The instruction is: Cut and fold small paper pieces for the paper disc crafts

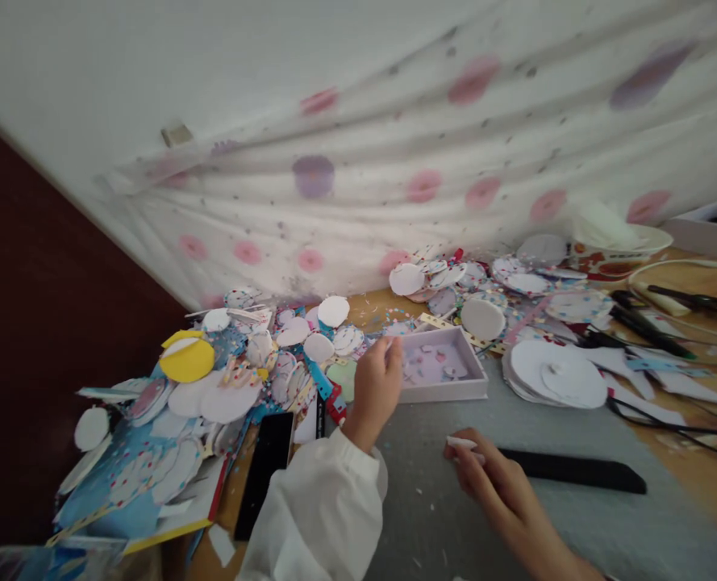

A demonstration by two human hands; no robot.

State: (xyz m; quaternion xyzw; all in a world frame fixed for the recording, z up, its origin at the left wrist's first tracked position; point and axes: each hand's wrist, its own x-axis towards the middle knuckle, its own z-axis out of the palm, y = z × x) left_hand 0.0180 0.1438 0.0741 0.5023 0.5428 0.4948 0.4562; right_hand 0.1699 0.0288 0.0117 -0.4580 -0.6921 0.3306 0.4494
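My left hand (377,387) is closed at the left end of a shallow white box (455,389), its fingertips on the rim and partly hidden. Small bits of white and coloured material lie inside the box. Above the grey mat (436,541), my right hand (497,488) pinches a small white piece (462,443) between thumb and fingers. Just beyond that hand a long black flat tool (576,470) lies on the mat; its left end is hidden behind the hand. White discs (555,375) are stacked to the right of the box.
Heaps of paper discs (225,395) and confetti cover the left and back. A black phone (267,472) lies left of my sleeve. Cables, pliers (697,298) and a paper bowl (618,252) sit at the right. A dotted sheet (358,226) hangs on the wall behind.
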